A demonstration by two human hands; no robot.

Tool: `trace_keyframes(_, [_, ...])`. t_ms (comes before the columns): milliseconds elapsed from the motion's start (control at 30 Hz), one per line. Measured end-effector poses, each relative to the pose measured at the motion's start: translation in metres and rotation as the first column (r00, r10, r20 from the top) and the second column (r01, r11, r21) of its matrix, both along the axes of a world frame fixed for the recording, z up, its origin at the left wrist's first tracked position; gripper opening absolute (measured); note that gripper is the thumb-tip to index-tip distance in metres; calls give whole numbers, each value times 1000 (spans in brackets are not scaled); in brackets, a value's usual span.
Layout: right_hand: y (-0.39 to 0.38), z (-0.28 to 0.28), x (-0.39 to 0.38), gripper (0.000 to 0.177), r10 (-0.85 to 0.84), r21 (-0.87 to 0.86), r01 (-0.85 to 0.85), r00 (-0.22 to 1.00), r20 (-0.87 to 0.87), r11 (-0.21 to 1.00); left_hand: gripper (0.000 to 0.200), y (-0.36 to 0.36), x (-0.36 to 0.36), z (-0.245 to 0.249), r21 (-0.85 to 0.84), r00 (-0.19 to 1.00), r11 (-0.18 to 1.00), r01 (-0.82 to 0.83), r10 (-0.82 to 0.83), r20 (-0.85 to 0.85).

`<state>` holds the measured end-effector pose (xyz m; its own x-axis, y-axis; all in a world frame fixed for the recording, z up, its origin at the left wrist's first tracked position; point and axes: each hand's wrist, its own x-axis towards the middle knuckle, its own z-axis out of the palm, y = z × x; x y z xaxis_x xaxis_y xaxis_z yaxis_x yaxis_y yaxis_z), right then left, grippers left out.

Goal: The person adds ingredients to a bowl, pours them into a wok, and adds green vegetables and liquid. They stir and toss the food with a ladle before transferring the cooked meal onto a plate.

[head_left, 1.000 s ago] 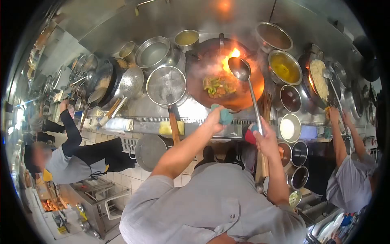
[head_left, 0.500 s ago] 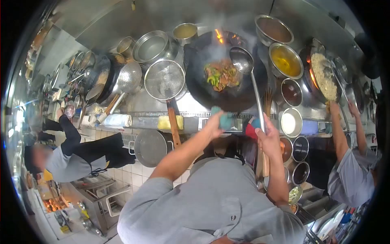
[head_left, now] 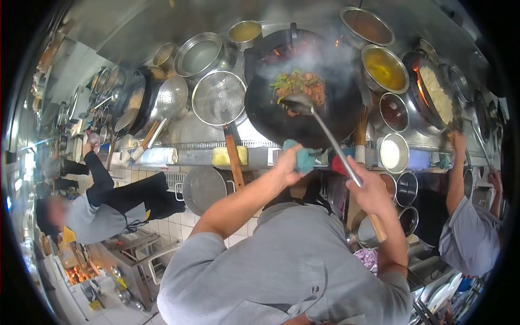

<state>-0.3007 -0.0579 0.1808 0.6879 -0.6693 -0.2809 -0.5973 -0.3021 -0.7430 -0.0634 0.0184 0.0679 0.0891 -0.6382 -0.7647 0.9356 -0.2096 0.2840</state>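
A big black wok sits on the stove in front of me, with chopped meat and green vegetables frying in it under rising smoke. My left hand is closed on a folded teal cloth at the wok's near edge; the wok's grip under the cloth is hidden. Wrapped round the long handle of a steel ladle is my right hand. The ladle's bowl touches the near side of the food, and its wooden end sticks out below my hand.
Left of the wok lies a mesh strainer beside a metal pot. Bowls of yellow liquid and dark sauce stand to the right. A co-worker handles another wok at right; another person stands at left.
The ladle has swung down and left, from above the wok's right side onto the food. My right hand has moved lower and right. The flame at the back is smaller, the smoke thicker.
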Motion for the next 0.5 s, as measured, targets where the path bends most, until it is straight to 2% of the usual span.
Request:
trace_keyframes(67, [-3,12,-2,64,170,-78,-173,984,-45,982,8,6,3,-3,-20,999,999,41,-41,-2])
trace_keyframes(100, [-5,19,6,63,203,-67,-211,973,-108,975,8,-1,7,4,15,998,998,56,-56,-11])
trace_keyframes(133, [-8,19,18,64,189,-74,-203,968,-165,976,8,-12,14,10,47,997,996,70,-69,-20])
trace_keyframes(167, [-11,15,33,64,173,-85,-195,960,-220,977,10,-17,25,-29,-60,996,995,83,-80,42])
trace_keyframes(200, [-14,8,46,64,154,-98,-187,950,-271,977,12,-18,28,-55,-63,995,994,85,-81,62])
trace_keyframes(267, [-20,-31,66,64,79,-212,-124,975,-209,969,19,-20,28,-84,-65,992,994,84,-78,98])
trace_keyframes(300, [-23,-47,73,64,46,-268,-92,984,-171,959,19,-5,15,-76,-107,993,993,53,-41,108])
trace_keyframes(333, [-23,-55,76,65,17,-269,-63,985,-172,961,18,13,6,-110,-169,999,986,14,-7,41])
trace_keyframes(367, [-19,-62,76,65,-16,-270,-30,986,-168,962,20,32,0,-134,-179,993,981,70,-51,109])
trace_keyframes(400, [-14,-65,74,65,-48,-269,2,985,-166,963,23,44,-11,-128,-173,993,984,51,-31,113])
trace_keyframes(433, [-10,-55,69,65,-46,-189,7,978,-204,982,22,48,-18,-103,-166,992,986,16,6,129])
trace_keyframes(500, [-7,-46,49,66,17,-247,-42,994,-104,968,19,42,-19,-81,-161,990,987,-10,33,139])
